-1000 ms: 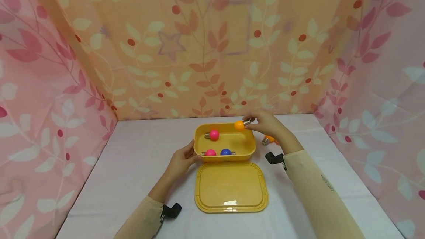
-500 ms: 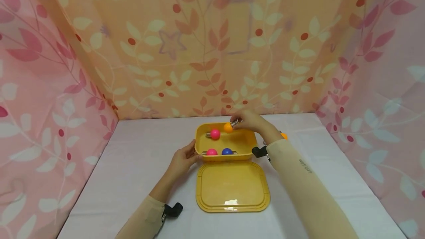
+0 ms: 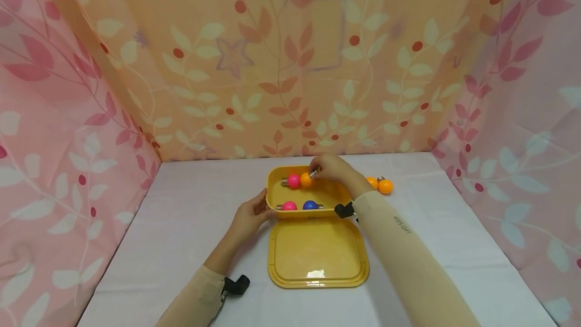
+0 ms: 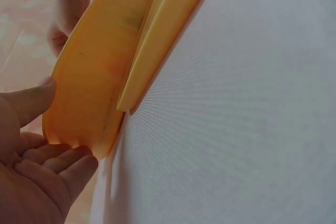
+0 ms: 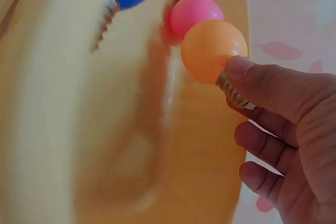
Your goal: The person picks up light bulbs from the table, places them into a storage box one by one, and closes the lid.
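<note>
My right hand (image 3: 331, 169) pinches an orange light bulb (image 5: 214, 51) by its metal screw base, between thumb and fingers, low inside the yellow plastic box (image 3: 272, 198). The bulb's round end overlaps a pink bulb (image 5: 195, 15) in the right wrist view. A second pink bulb (image 3: 289, 206) and a blue bulb (image 3: 310, 206) lie along the near wall. My left hand (image 4: 39, 166) holds the box's left end, thumb on one side of the corner and fingertips on the other.
The yellow lid (image 3: 317, 254) lies flat right in front of the box. Several orange bulbs (image 3: 385, 186) rest on the white tabletop (image 3: 195, 206) to the right of the box, partly behind the right forearm. Floral cloth (image 3: 290, 64) hangs at the back and sides.
My right hand has carried the orange bulb leftward over the box's right rim and down beside the pink bulb. My left hand has stayed at the box's left end.
</note>
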Tool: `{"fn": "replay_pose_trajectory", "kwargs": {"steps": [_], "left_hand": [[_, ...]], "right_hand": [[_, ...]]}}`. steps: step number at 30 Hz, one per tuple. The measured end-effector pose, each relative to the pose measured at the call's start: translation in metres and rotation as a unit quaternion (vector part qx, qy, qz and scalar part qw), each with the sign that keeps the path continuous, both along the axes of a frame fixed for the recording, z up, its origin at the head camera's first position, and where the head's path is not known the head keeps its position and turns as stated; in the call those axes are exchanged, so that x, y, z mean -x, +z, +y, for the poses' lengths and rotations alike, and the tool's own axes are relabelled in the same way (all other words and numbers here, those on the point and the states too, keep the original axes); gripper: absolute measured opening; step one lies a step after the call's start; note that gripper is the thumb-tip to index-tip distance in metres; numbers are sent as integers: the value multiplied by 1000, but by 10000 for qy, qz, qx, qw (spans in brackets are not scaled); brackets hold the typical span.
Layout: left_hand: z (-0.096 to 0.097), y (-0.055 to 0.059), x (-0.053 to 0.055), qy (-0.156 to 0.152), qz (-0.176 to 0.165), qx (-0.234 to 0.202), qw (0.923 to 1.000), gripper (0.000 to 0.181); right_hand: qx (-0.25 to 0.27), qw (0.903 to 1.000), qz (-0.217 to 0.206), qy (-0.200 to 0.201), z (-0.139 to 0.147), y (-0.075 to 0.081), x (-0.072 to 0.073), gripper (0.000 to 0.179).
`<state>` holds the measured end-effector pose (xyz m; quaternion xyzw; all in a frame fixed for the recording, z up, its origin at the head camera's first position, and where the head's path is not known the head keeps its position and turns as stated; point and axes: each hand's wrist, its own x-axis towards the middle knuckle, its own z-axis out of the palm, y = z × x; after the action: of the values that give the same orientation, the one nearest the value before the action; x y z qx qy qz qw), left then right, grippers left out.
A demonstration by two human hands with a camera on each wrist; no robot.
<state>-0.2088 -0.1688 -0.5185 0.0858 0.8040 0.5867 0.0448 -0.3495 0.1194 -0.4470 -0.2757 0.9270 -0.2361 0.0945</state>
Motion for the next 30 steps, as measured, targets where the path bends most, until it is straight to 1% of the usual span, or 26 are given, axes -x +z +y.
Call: {"fn": "replay_pose_trajectory", "kwargs": {"steps": [3, 6, 8, 13, 19, 23, 28, 30], "left_hand": [[0, -1, -1, -13, -53, -57, 10000, 82], [-1, -1, -1, -12, -80, -89, 9999, 82], [-1, -1, -2, 12, -53, -85, 9999, 82], [-1, 0, -1, 50, -106, -148, 9998, 83], [-1, -1, 0, 2, -157, -198, 9997, 83], [-1, -2, 1, -10, -117, -173, 9998, 82], [-2, -3, 2, -14, -54, -132, 9999, 82], [-2, -3, 1, -13, -58, -125, 9999, 83]], "right_hand": [[-88, 9999, -37, 40, -3, -5, 0, 20], [-210, 9998, 34, -14, -6, -7, -1, 20], [-198, 9997, 70, -80, -9, -8, -2, 20], [-167, 9997, 155, -93, -15, -8, -3, 21], [-395, 9990, 209, -24, -18, -9, -5, 19], [-404, 9991, 156, 16, -15, -4, -8, 22], [-384, 9992, 78, -92, -4, 5, -11, 34], [-286, 9995, 76, -148, 2, 8, -11, 35]]}}
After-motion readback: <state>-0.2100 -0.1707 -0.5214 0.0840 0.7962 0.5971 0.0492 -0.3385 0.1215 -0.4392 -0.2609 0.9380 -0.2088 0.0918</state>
